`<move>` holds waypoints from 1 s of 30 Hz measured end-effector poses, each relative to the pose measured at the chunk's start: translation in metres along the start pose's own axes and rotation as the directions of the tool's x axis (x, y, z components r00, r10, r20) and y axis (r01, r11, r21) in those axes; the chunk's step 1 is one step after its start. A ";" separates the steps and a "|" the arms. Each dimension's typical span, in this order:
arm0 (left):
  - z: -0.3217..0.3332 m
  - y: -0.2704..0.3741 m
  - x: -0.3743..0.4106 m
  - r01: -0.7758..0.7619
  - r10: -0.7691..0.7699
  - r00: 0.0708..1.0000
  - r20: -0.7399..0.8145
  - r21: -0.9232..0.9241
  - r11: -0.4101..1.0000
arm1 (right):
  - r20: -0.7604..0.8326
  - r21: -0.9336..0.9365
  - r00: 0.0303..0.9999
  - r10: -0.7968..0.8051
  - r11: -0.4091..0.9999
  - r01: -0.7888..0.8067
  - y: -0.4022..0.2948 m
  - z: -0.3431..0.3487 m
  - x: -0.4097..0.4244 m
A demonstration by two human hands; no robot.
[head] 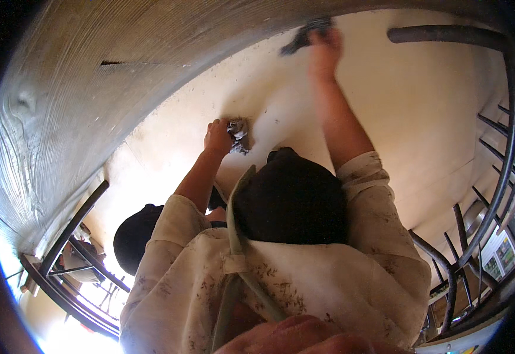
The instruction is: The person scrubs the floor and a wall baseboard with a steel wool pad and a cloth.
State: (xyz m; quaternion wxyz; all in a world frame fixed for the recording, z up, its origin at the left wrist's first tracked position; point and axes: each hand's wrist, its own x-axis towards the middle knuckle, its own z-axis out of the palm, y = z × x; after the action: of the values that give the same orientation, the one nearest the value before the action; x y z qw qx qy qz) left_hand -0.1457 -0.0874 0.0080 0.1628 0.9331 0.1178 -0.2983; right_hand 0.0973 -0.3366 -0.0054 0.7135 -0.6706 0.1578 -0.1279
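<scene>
My left hand (218,136) rests low against the pale floor (279,106), its fingers curled at a crumpled grey-and-white cloth (238,132). Farther forward, my right arm is stretched out. The right hand (328,46) grips a dark rag (308,35) against the floor, close to the edge of a grained wooden panel (84,88). Motion blurs both that hand and the rag. Small dark specks of dirt lie on the floor along the panel and near the left hand.
A dark metal frame (512,110), apparently of a chair, curves along the right, with thin bars behind it. Another metal frame (76,225) stands at left. My dark-clad knee (292,199) is between my arms. Bright light falls from the lower left.
</scene>
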 end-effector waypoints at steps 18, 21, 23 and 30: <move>0.002 -0.011 0.000 -0.031 0.031 0.999 0.032 0.008 0.999 | -0.060 -0.116 0.995 -0.076 0.991 0.069 -0.023 -0.026 0.043; 0.010 -0.016 0.000 -0.030 0.030 0.999 0.016 -0.001 1.000 | -0.046 0.071 0.998 -0.043 0.996 0.046 -0.063 -0.084 0.155; 0.009 -0.018 -0.003 -0.024 0.024 1.000 0.009 0.006 1.000 | -0.306 0.176 0.928 0.213 0.971 -0.164 -0.097 -0.061 0.170; 0.003 -0.004 0.002 -0.064 0.065 0.998 0.018 -0.033 0.997 | 0.036 -0.271 0.980 -0.194 0.942 0.197 0.027 -0.007 0.066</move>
State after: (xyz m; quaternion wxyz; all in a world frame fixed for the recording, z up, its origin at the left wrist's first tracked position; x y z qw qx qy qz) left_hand -0.1465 -0.0849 0.0035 0.1884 0.9307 0.0907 -0.2999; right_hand 0.1545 -0.3671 -0.0360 0.5985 -0.7755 0.1036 -0.1721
